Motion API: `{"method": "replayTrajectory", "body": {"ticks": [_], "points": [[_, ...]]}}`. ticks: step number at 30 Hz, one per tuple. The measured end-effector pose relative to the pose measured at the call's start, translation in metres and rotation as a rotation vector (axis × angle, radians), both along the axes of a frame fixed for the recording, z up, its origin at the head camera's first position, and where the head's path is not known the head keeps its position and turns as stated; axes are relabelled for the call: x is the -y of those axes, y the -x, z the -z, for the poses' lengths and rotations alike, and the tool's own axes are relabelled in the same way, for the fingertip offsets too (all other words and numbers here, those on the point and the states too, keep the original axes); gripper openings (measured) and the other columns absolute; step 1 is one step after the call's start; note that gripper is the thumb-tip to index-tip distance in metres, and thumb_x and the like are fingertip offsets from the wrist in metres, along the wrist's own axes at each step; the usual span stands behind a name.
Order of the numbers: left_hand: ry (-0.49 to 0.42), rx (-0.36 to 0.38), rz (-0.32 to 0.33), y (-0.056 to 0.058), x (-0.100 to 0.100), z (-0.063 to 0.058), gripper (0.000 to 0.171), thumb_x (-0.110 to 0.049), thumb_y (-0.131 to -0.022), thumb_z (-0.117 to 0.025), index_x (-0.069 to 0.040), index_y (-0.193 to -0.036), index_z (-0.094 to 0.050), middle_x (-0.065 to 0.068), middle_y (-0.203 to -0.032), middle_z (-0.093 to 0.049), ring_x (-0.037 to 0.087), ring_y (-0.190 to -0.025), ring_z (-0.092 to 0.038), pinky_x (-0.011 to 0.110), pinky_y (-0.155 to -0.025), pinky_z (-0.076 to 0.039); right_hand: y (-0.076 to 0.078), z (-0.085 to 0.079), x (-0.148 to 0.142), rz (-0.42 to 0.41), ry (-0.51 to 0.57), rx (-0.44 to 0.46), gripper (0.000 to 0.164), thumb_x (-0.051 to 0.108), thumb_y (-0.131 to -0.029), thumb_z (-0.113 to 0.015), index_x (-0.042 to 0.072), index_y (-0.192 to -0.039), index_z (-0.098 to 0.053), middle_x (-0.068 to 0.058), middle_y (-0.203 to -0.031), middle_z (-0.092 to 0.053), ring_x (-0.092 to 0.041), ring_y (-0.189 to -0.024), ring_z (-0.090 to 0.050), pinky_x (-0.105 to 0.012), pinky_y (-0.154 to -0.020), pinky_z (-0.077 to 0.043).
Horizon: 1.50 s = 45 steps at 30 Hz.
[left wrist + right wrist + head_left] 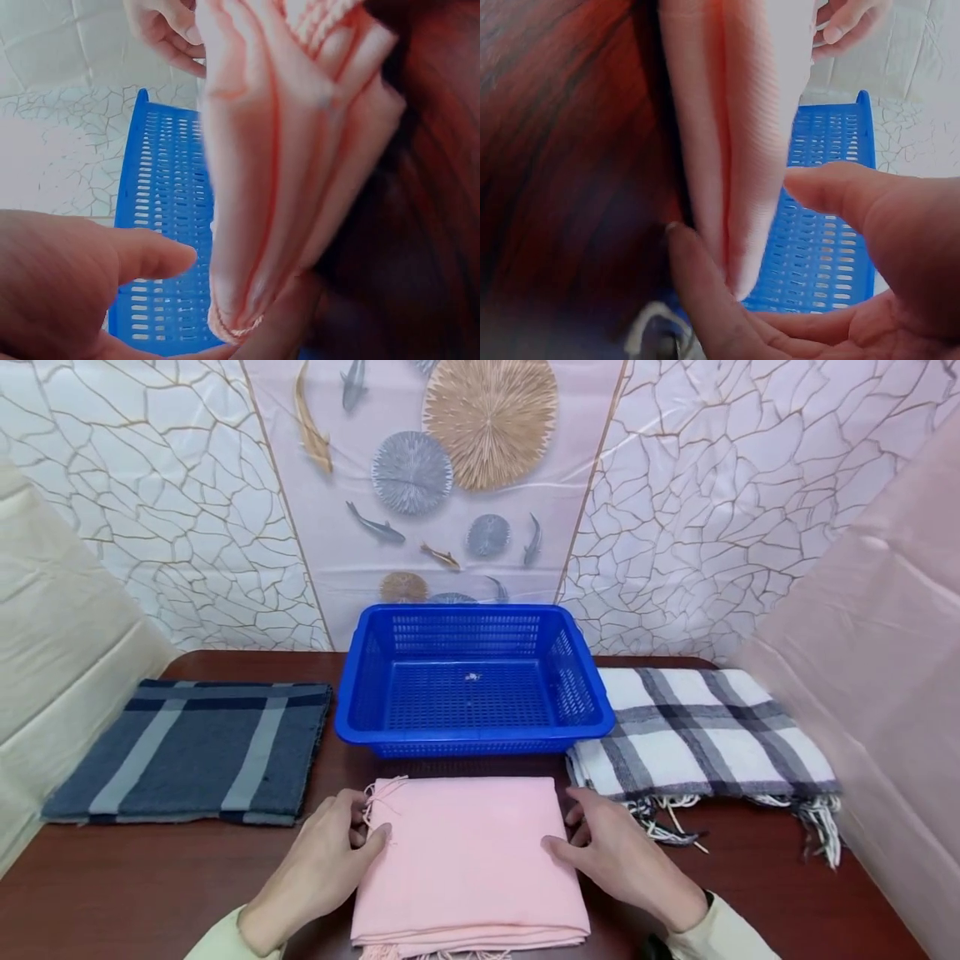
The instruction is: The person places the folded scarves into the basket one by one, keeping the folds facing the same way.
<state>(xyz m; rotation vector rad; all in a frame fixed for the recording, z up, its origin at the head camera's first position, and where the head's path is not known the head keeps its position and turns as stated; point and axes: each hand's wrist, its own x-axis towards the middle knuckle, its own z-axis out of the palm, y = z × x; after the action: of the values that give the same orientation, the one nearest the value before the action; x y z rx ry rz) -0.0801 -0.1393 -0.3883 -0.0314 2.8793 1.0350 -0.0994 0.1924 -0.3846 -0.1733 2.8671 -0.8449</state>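
Note:
A folded pink scarf (pixel 468 860) with thin fringe lies on the table between both hands. My left hand (pixel 326 852) is at its left edge, the thumb over the top and the fingers beside the fringe. In the left wrist view a gap shows between the thumb (pixel 169 256) and the cloth. At the right edge is my right hand (pixel 618 852), its thumb tip right at the upper surface and its fingers (pixel 705 292) low beside the folded layers. Both hands have thumb and fingers spread apart around the edges.
A blue plastic basket (pixel 472 735) stands behind the pink scarf, a small white bit on its floor. A folded dark blue-grey striped cloth (pixel 198 752) lies at the left. To the right lies a white and grey checked scarf (pixel 708 731) with fringe. Draped walls enclose the brown table (pixel 112 885).

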Motion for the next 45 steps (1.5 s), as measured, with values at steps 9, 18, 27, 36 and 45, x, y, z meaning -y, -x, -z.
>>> {"method": "replayTrajectory", "body": {"ticks": [9,18,27,36,45], "points": [[0.042,-0.055,0.022,0.0,-0.001,0.007,0.035,-0.019,-0.09,-0.075,0.001,-0.115,-0.063,0.001,-0.087,-0.06,0.014,-0.082,-0.052,0.031,-0.071,-0.045,0.003,0.003,0.001,0.011,0.099,0.075,0.07,0.029,-0.085,-0.082,-0.008,-0.138,-0.054,0.001,-0.088,-0.068,-0.007,-0.072,-0.06,-0.024,-0.064,-0.05],[0.033,-0.008,0.017,-0.002,-0.002,0.008,0.034,-0.021,-0.092,-0.074,-0.002,-0.117,-0.061,-0.003,-0.076,-0.056,0.012,-0.07,-0.051,0.03,-0.064,-0.043,0.002,0.004,0.004,0.034,0.065,0.087,0.047,0.028,-0.085,-0.081,-0.001,-0.118,-0.063,0.002,-0.079,-0.064,-0.01,-0.069,-0.056,-0.028,-0.063,-0.046],[0.045,0.02,-0.004,-0.005,-0.007,0.009,0.042,-0.021,-0.094,-0.073,0.001,-0.126,-0.058,-0.002,-0.075,-0.055,0.012,-0.067,-0.049,0.03,-0.061,-0.041,0.002,0.005,0.001,-0.007,0.143,0.123,0.025,0.022,-0.087,-0.079,0.007,-0.093,-0.06,0.0,-0.076,-0.058,-0.013,-0.067,-0.052,-0.025,-0.058,-0.042],[0.01,-0.036,0.004,-0.009,-0.006,0.01,0.039,-0.018,-0.095,-0.07,0.0,-0.127,-0.055,0.0,-0.082,-0.061,0.013,-0.075,-0.056,0.032,-0.066,-0.046,0.003,0.001,0.001,0.012,0.192,0.172,0.026,0.019,-0.089,-0.078,0.003,-0.097,-0.059,-0.003,-0.083,-0.062,-0.013,-0.069,-0.057,-0.026,-0.059,-0.047],[-0.001,-0.01,0.009,-0.009,-0.009,0.006,0.041,-0.017,-0.097,-0.069,0.0,-0.131,-0.054,0.007,-0.101,-0.07,0.017,-0.095,-0.066,0.039,-0.079,-0.054,0.003,-0.005,-0.002,-0.023,0.314,0.232,0.023,0.013,-0.093,-0.072,-0.001,-0.099,-0.055,-0.006,-0.084,-0.058,-0.016,-0.069,-0.059,-0.028,-0.058,-0.054]]}}
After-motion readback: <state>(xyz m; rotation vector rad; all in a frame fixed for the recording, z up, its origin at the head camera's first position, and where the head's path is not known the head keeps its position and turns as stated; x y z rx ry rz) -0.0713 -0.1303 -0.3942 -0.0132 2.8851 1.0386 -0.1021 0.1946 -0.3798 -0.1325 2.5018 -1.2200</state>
